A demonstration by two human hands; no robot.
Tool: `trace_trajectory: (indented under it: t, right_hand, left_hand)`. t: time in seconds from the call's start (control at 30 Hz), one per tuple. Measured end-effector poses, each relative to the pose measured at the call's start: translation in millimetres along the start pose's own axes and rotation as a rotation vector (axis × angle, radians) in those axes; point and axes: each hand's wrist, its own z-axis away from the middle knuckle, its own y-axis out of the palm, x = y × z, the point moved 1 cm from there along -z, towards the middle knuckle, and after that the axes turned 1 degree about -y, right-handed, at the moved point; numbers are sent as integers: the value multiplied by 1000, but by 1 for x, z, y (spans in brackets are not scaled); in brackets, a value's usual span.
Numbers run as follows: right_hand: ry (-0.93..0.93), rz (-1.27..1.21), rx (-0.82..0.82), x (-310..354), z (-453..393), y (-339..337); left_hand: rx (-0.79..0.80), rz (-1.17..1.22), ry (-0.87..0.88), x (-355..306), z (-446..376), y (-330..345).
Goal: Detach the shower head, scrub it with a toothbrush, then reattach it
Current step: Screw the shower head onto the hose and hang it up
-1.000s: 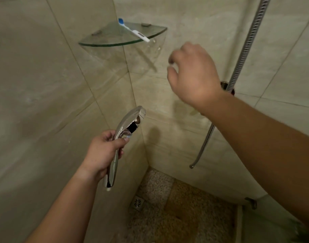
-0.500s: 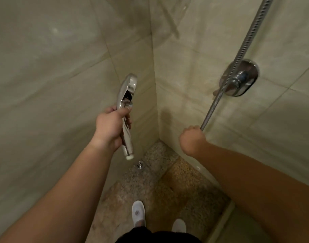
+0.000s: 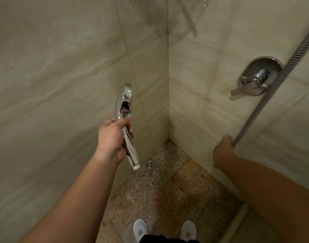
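Note:
A chrome shower head (image 3: 124, 102), detached from its hose, stands nearly upright with its white threaded end (image 3: 136, 166) pointing down. My left hand (image 3: 113, 137) grips its handle in front of the left tiled wall. My right hand (image 3: 222, 149) grips the lower part of the ribbed metal hose (image 3: 276, 79), which hangs down the right wall from the upper right. The hose's free end is hidden behind that hand. No toothbrush is in view.
A chrome mixer valve with a lever (image 3: 255, 78) sits on the right wall beside the hose. A small square floor drain (image 3: 149, 164) lies in the corner of the speckled stone floor. My two white shoes (image 3: 141, 229) stand at the bottom edge.
My right hand came down from near the glass shelf and took hold of the hose. The view tilted down, so the shelf and toothbrush left the frame. My left hand kept the shower head.

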Motion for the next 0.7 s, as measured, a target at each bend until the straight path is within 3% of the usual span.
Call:
trace_trajectory:
  t: [0.2, 0.47, 0.7]
  right_hand:
    - [52, -298, 26, 2, 4, -9]
    - [44, -584, -127, 6, 30, -53]
    - [105, -1157, -308, -3, 42, -87]
  left_hand:
    - [36, -35, 7, -6, -9, -11]
    - [86, -48, 19, -22, -20, -13]
    - [138, -14, 2, -30, -30, -15]
